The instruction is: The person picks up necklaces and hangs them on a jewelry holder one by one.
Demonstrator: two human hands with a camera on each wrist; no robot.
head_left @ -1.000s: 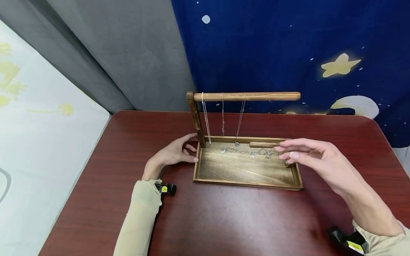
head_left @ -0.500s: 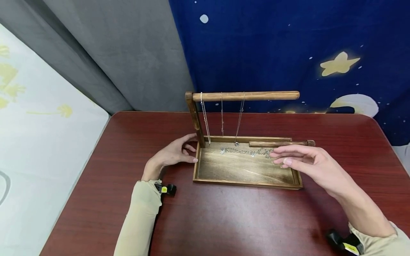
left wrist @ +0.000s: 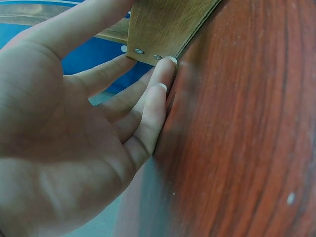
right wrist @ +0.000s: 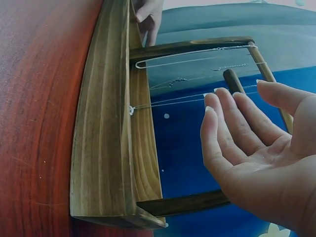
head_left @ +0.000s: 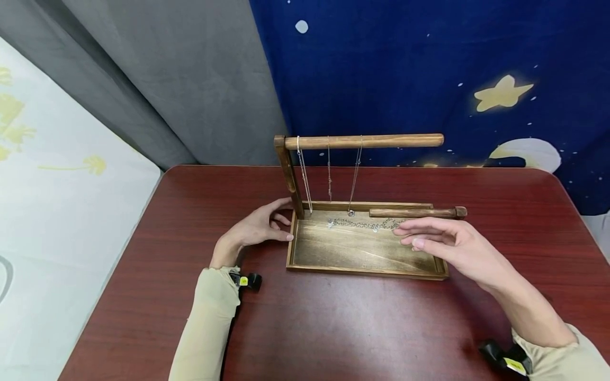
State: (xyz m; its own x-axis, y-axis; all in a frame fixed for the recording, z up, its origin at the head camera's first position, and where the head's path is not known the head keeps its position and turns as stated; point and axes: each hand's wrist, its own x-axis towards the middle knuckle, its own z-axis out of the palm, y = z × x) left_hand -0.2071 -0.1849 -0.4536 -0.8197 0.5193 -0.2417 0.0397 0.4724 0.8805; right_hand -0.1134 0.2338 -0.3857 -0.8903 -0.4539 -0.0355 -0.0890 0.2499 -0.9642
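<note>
A wooden jewelry stand with a shallow tray [head_left: 367, 274] stands on the table. From its upper bar [head_left: 367, 142] hang several fine necklaces, one of them with a small round pendant [head_left: 351, 214]. In the tray lies a silver chain [head_left: 359, 225] with small charms. My left hand [head_left: 254, 227] touches the tray's left end with thumb and fingers, beside the upright post [head_left: 288, 180]. Over the tray's right part hovers my right hand [head_left: 443, 241], fingers slightly bent, near the lower bar [head_left: 414, 212]. The right wrist view shows nothing in that right palm [right wrist: 261, 163].
The red-brown table [head_left: 333, 323] extends around the stand. Behind it hang a grey curtain [head_left: 190, 79] and a blue cloth [head_left: 371, 63] with stars and a moon. A white patterned surface [head_left: 62, 211] lies along the table's left side.
My right hand has shifted left and slightly toward me, uncovering the right end of the lower bar. My left hand stays against the tray's end.
</note>
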